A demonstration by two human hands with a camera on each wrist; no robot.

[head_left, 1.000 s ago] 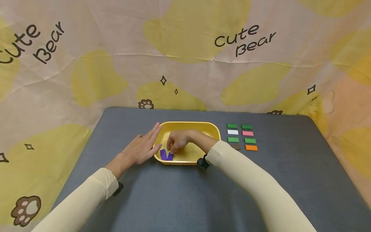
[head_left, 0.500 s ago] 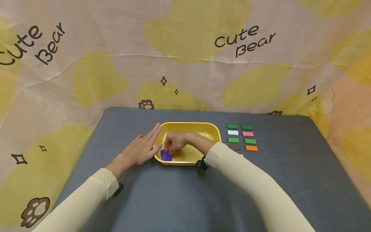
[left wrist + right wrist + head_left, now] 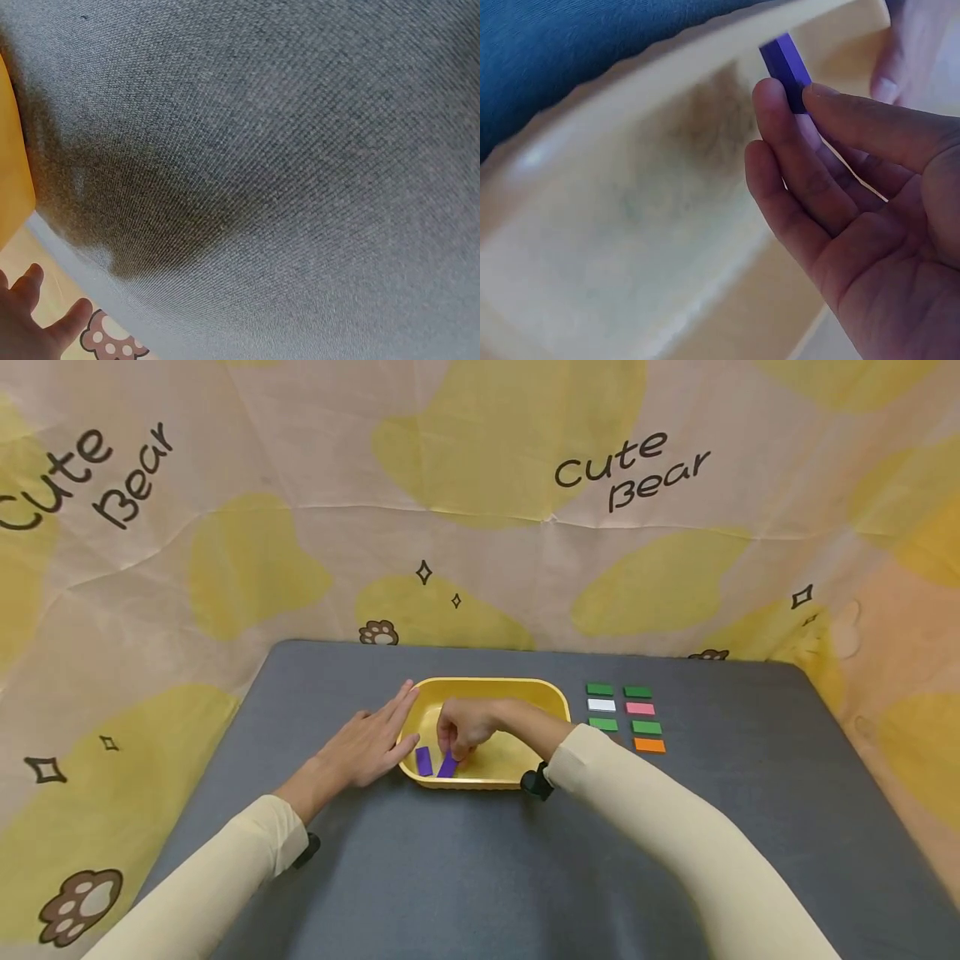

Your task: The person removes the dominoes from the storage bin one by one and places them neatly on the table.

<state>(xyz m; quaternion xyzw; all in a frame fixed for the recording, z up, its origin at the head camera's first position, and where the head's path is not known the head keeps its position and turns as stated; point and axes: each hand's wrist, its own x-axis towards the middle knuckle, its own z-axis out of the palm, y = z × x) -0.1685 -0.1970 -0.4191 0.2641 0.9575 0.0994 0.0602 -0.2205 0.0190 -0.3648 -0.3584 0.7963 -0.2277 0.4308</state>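
A shallow yellow tub (image 3: 517, 760) stands on the table, and my right hand (image 3: 468, 725) reaches into its left half. Thumb and fingertips of that hand pinch one end of a purple block (image 3: 786, 71), which slants down toward the near wall in the head view. Just left of it a second purple block (image 3: 424, 762) lies on the tub's floor, apart from the first. My left hand (image 3: 365, 747) rests against the tub's left rim with its fingers straight. The left wrist view catches only part of that hand (image 3: 30, 322) and the tub's edge.
Right of the tub, small blocks lie in two columns on the grey table (image 3: 465, 868): several green ones (image 3: 647, 727), a white one (image 3: 601, 704), a pink one (image 3: 640, 708) and an orange one (image 3: 649, 745). My right sleeve (image 3: 637, 802) covers the near end of the columns.
The right hand first shifted left, bringing the purple blocks together, then back right with one of them, leaving a gap. The left hand stays on the rim.
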